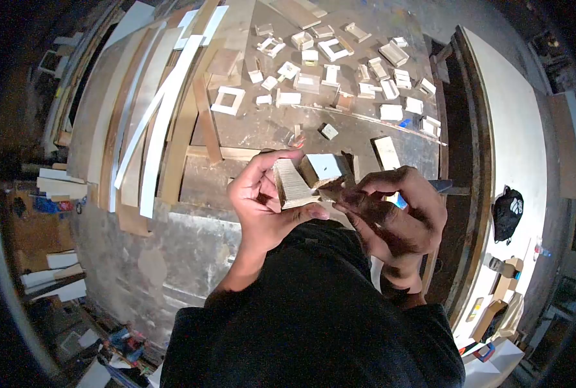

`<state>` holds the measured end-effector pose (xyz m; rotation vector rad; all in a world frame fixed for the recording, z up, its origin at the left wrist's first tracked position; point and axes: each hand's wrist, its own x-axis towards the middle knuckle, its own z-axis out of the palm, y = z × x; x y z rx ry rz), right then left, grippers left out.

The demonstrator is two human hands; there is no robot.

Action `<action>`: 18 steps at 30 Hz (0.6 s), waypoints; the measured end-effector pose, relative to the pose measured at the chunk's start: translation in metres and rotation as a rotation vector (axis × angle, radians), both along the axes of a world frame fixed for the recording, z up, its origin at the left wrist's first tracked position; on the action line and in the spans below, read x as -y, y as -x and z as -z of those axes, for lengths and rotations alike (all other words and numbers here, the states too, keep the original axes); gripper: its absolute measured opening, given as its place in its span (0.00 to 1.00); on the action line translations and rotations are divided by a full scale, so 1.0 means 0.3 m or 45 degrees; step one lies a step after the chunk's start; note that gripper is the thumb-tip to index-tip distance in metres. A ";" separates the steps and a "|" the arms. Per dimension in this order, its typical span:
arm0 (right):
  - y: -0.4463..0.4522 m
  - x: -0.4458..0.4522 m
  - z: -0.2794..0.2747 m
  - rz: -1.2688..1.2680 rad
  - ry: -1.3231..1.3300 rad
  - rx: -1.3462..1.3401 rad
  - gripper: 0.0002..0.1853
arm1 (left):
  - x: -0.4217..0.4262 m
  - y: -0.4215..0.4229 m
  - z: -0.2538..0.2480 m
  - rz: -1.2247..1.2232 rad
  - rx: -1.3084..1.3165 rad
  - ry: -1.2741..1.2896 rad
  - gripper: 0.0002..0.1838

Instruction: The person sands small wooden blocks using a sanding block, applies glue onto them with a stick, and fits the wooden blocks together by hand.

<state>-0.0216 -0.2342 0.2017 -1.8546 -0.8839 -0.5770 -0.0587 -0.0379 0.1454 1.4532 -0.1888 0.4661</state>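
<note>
My left hand (256,194) is wrapped around a small block of pale wood (294,185) with a grooved or ridged face, its thumb along the lower edge. A second wooden piece with a white face (325,167) and a small dark spot sits against that block. Beside them on the right, my right hand (404,210) has its fingers curled and pinched close to the pieces. Whatever its fingertips hold is in shadow. Between its fingers a small blue-and-white patch (396,200) shows; I cannot tell what it is.
Several small wooden frames and blocks (307,82) lie scattered across the worktable (236,145). Long boards and white strips (165,123) are stacked at the left. A pale board (385,153) lies past my right hand. On the right-hand bench (509,129) rests a black bag (508,215).
</note>
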 end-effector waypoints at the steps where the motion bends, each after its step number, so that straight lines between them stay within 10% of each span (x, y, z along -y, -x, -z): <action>1: 0.011 0.012 -0.001 0.019 0.043 -0.034 0.12 | 0.004 0.009 -0.006 0.000 0.004 0.001 0.41; 18: 0.069 0.023 -0.038 0.093 0.113 -0.029 0.10 | 0.019 0.052 -0.035 -0.033 0.086 -0.015 0.41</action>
